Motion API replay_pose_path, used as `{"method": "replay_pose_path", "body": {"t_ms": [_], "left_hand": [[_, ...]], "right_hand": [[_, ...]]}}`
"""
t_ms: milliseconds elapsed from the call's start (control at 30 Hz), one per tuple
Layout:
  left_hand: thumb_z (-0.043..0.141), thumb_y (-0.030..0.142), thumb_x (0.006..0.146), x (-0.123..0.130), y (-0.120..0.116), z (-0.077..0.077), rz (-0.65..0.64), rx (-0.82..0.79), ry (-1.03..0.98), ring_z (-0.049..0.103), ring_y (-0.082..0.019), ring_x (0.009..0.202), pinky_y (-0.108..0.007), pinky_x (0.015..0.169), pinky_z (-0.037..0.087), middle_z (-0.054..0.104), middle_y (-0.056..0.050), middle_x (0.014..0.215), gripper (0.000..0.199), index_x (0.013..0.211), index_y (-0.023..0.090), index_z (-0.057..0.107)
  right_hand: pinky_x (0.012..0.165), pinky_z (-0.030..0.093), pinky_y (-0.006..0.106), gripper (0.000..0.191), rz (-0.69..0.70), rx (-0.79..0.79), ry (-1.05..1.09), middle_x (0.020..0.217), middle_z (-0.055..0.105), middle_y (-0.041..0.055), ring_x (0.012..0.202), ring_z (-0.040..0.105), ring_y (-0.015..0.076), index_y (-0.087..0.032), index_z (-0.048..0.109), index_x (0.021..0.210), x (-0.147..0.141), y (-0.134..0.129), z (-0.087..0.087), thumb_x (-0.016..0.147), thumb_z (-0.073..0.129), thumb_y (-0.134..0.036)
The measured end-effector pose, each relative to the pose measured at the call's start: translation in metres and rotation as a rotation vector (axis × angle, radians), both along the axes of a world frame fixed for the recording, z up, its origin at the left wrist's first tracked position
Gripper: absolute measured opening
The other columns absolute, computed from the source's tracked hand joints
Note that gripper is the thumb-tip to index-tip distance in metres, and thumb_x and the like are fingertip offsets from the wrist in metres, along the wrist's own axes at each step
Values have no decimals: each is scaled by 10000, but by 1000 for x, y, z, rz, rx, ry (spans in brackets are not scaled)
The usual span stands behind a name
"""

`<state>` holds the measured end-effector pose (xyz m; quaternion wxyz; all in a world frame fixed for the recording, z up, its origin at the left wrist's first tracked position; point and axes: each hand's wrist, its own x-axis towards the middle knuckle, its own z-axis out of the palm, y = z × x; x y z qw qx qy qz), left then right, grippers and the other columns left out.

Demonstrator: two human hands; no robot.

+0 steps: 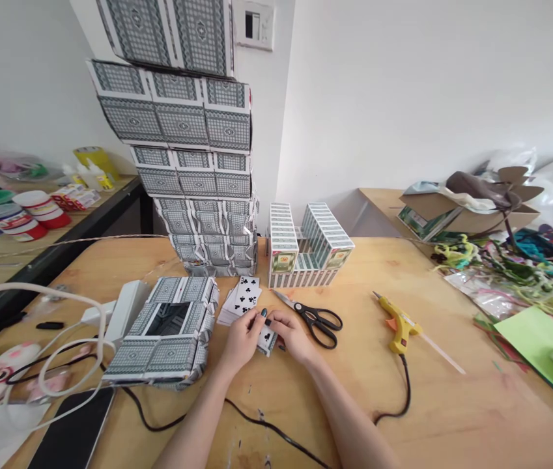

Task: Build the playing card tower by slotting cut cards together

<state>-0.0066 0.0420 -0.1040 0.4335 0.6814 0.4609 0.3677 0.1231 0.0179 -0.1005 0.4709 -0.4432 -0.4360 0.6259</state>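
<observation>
Both hands meet at the middle of the wooden table. My left hand [243, 339] pinches the upper left of a small playing-card piece [267, 340], and my right hand [292, 335] has its fingers closed on the right side of it. Club symbols show on the piece between them. Loose playing cards [245, 294] lie just behind my left hand. Black-handled scissors [316, 320] rest open to the right of my right hand. A flat frame made of folded cards [167, 329] with a dark square opening lies to the left.
Behind the hands rise a tall card stack [208, 176] and a card-box structure [305, 251]. A yellow glue gun [400, 326] lies at right, its black cable crossing the front. A white power strip [127, 312] and a phone [73, 430] are at left; colourful scraps [525, 260] lie far right.
</observation>
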Motion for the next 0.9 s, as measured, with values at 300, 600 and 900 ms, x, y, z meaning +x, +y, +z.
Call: {"method": "replay_pose_path", "body": {"t_ms": [300, 600, 900], "left_hand": [[446, 408, 758, 1, 5, 0, 30, -200, -165, 368, -91, 521, -200, 483, 323, 377, 47, 542, 286, 607, 165, 436], [404, 382, 793, 4, 4, -2, 37, -39, -1, 319, -87, 507, -205, 470, 277, 342, 49, 523, 296, 588, 169, 415], [388, 409, 798, 3, 4, -1, -46, -14, 30, 337, -93, 518, -206, 484, 278, 348, 47, 536, 319, 582, 175, 393]], "right_hand": [[356, 159, 191, 324, 46, -8, 69, 443, 359, -82, 333, 272, 39, -159, 496, 641, 1, 0, -5, 690, 586, -467], [351, 189, 190, 237, -59, -30, 10, 432, 350, -76, 360, 278, 49, -169, 455, 560, -3, 2, -4, 690, 533, -352], [278, 203, 175, 128, -67, -46, -34, 381, 338, -86, 293, 275, 47, -184, 420, 524, -3, 2, -4, 638, 437, -240]]}}
